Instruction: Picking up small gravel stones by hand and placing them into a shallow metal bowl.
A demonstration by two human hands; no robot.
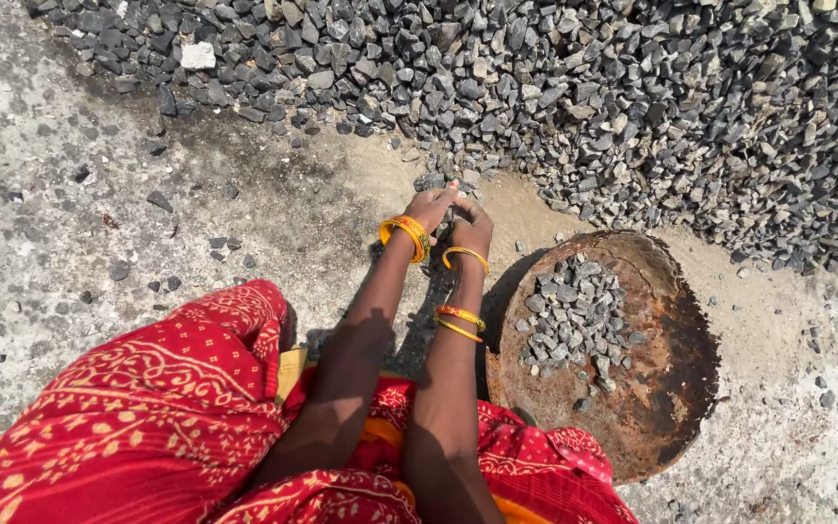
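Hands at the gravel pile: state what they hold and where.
Left hand and right hand cup loose grey stones between the palms; exact grip cannot be told.

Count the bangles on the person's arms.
4 at least: a stacked yellow-orange bangle band at the left wrist, one thin yellow bangle at the right wrist, and two more, orange and yellow, lower on the right forearm. The stack may hold several.

gravel pile (632, 87): cut off top/right | fingertips (450, 194): buried in stones (grip can't be judged) | cloth cropped at bottom edge
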